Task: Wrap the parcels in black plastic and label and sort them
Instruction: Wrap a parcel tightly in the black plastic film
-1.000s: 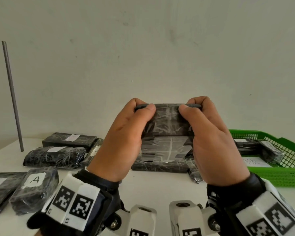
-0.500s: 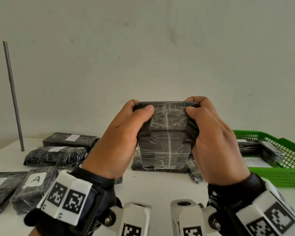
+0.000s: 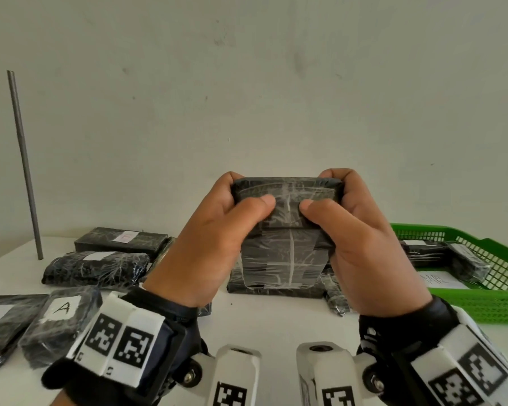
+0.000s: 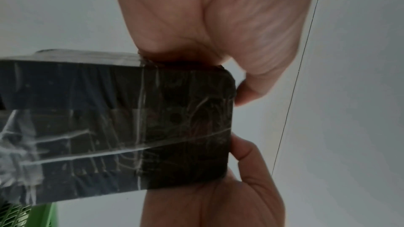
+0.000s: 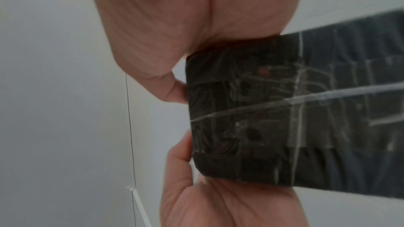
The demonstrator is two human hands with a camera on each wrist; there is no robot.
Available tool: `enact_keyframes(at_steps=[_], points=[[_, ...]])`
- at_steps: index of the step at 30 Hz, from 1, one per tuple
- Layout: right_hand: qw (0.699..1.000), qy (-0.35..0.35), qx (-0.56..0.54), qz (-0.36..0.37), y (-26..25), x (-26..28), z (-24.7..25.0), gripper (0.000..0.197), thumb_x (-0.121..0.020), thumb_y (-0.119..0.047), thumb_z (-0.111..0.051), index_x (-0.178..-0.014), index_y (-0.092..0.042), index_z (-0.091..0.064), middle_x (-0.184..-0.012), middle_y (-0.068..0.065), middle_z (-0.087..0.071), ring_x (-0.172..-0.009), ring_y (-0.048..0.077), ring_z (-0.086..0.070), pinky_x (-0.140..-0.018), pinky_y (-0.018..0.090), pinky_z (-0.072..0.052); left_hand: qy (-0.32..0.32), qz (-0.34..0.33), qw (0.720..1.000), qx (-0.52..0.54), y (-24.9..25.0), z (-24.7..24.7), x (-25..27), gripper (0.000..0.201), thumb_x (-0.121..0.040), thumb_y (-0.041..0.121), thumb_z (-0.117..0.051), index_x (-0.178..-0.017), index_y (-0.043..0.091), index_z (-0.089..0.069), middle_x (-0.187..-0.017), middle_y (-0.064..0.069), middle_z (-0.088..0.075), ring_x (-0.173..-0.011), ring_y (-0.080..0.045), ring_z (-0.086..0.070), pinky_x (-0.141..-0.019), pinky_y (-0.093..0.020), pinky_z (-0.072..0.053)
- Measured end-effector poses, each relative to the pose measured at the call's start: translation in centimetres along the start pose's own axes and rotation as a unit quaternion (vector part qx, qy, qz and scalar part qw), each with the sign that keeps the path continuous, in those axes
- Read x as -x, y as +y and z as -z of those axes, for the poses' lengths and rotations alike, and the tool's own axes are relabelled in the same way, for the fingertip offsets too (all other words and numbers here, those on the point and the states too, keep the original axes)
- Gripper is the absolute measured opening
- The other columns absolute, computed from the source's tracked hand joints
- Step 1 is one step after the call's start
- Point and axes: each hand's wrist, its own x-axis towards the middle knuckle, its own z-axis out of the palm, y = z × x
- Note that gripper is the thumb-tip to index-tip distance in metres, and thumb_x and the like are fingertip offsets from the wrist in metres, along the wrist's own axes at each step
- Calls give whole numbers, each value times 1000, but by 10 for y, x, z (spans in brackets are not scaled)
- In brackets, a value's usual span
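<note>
I hold a flat parcel [image 3: 286, 241] wrapped in black plastic and clear tape upright above the table. My left hand [image 3: 217, 238] grips its left edge, thumb on the near face, and my right hand [image 3: 361, 244] grips its right edge the same way. The left wrist view shows the parcel [image 4: 135, 127] pinched between thumb and fingers [image 4: 251, 91]. The right wrist view shows the parcel [image 5: 284, 115] pinched likewise. Its far face is hidden.
Several wrapped black parcels lie on the white table [image 3: 261, 326] at left, one labelled A [image 3: 60, 310]. Another parcel [image 3: 276, 291] lies behind the held one. A green basket [image 3: 481, 306] with parcels stands at right. A metal rod [image 3: 24, 162] stands at far left.
Both hands have tipped the parcel from nearly flat to upright, so its taped face now faces me. My thumbs have slid lower onto that face.
</note>
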Motion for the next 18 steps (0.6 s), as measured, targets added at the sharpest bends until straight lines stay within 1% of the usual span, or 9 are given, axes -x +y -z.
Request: enact_keyframes(at_steps=[2,6,8,10,13,15,16,17,18], points=[[1000,0,-28,2,-1,1,-2,22,-84,-21,-60,-105,-20,-52,-87,10,-58,-79,24,-62,-67,40,-58,1,-2,1000,-5,0,0,0,6,-74,44,-68,-79,40,-69,-94,3,-72,-95,-14,-69,-85,-34,-51],[999,10,-32,-6,-1,1,-4,18,-86,-24,-59,-102,-19,-53,-86,7,-62,-83,24,-64,-74,46,-55,0,2,1000,13,-2,2,0,8,-75,43,-66,-80,36,-68,-96,0,-69,-97,-17,-67,-88,-40,-51],[999,14,-28,-6,0,0,-5,19,-86,-24,-59,-103,-21,-52,-85,5,-60,-82,22,-62,-75,48,-54,-4,8,1000,12,-1,4,0,9,-71,38,-66,-80,37,-69,-93,3,-69,-93,-15,-67,-83,-35,-53],[1000,-16,-17,-1,-1,1,-3,27,-85,-23,-62,-109,-23,-50,-89,6,-60,-84,23,-62,-77,47,-54,-5,8,1000,6,1,6,-1,10,-68,37,-66,-78,38,-69,-89,5,-69,-89,-13,-66,-78,-31,-53],[993,-98,68,-6,-5,3,2,45,-83,-17,-71,-119,-23,-44,-87,-7,-67,-80,14,-64,-71,31,-57,29,24,999,10,2,12,-2,10,-63,35,-66,-73,33,-67,-85,-1,-62,-85,-19,-60,-77,-37,-51],[984,-106,144,-7,-5,4,4,52,-84,-11,-81,-119,-24,-45,-94,-8,-71,-86,20,-70,-76,40,-64,55,53,997,11,0,15,-3,15,-63,38,-66,-74,28,-65,-88,-7,-60,-88,-25,-60,-84,-50,-51],[980,-95,176,-4,-4,4,4,52,-85,-8,-84,-117,-24,-46,-97,-9,-72,-91,21,-72,-79,43,-64,65,70,995,-9,-3,16,-4,23,-67,44,-66,-78,24,-65,-90,-8,-62,-92,-26,-62,-93,-57,-50],[974,-83,210,7,-4,5,5,51,-85,-7,-85,-115,-25,-47,-99,-10,-72,-93,15,-73,-78,39,-64,70,90,992,-49,-6,16,-4,36,-73,54,-63,-84,20,-64,-95,-6,-66,-98,-24,-64,-103,-61,-45],[964,-73,254,26,-2,5,5,51,-85,-7,-85,-113,-27,-48,-100,-9,-71,-92,9,-71,-75,30,-63,66,117,986,-99,-10,16,-5,50,-81,65,-57,-94,18,-65,-103,-2,-70,-105,-20,-65,-110,-60,-43]])
